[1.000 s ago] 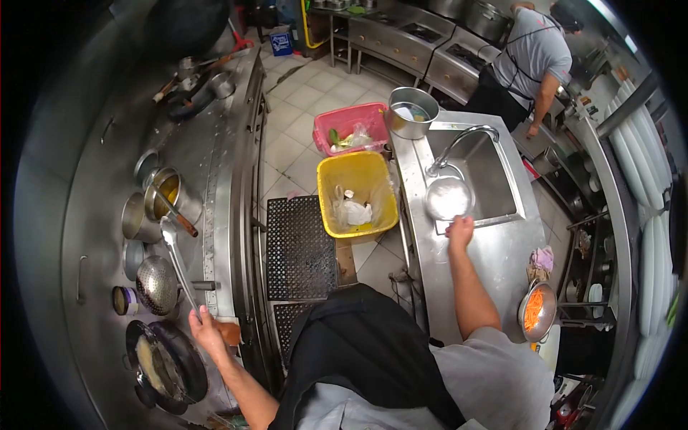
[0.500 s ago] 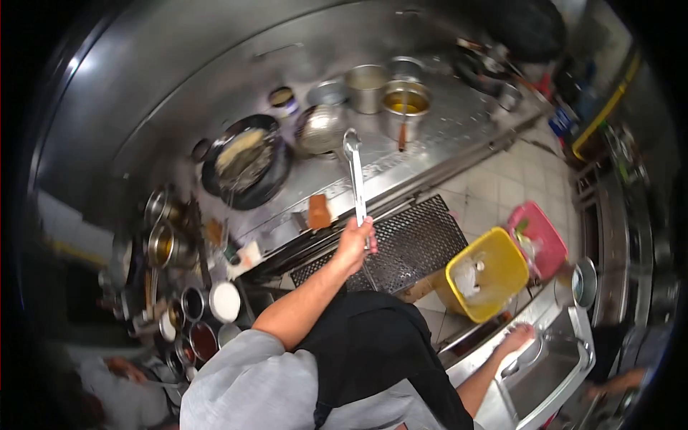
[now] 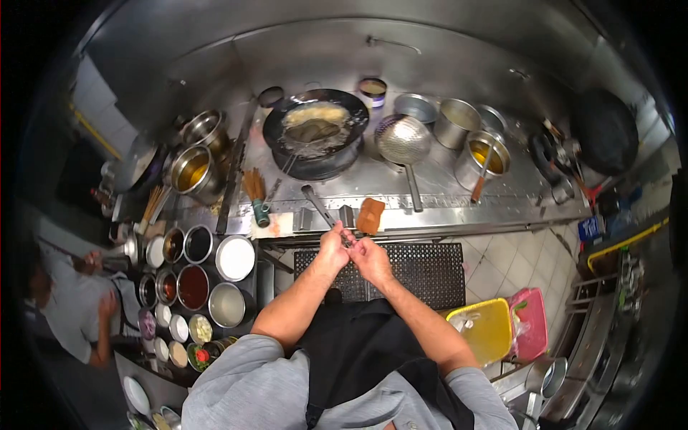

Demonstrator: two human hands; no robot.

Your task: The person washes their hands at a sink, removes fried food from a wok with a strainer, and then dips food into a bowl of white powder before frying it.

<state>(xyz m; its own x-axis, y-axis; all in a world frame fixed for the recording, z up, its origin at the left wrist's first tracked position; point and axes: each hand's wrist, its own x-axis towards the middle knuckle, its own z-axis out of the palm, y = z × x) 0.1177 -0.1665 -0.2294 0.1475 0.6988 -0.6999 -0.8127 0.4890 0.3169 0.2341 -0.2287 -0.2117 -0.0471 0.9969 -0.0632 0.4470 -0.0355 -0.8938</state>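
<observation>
Metal tongs (image 3: 321,204) point away from me toward the stove, gripped near their handle end in my left hand (image 3: 332,251). My right hand (image 3: 370,261) is closed at that same end, its fingertips meeting the left ones. Beyond the tongs, a black wok (image 3: 316,154) holds bubbling oil with pale yellow food and a wire strainer (image 3: 315,132) in it. A perforated ladle (image 3: 403,142) rests on the steel counter to the right. An orange-brown sponge-like block (image 3: 370,216) lies at the counter's front edge, close ahead of my hands.
Pots of yellow liquid (image 3: 483,159) stand on the counter. Bowls of sauces and ingredients (image 3: 193,287) fill the left side. A yellow bin (image 3: 484,328) and a pink bin (image 3: 529,324) are low on the right. Another person (image 3: 75,301) works at far left.
My view has turned left. My right hand has come from the sink to the tongs' handle end, and the tongs are now held closer in, before the wok.
</observation>
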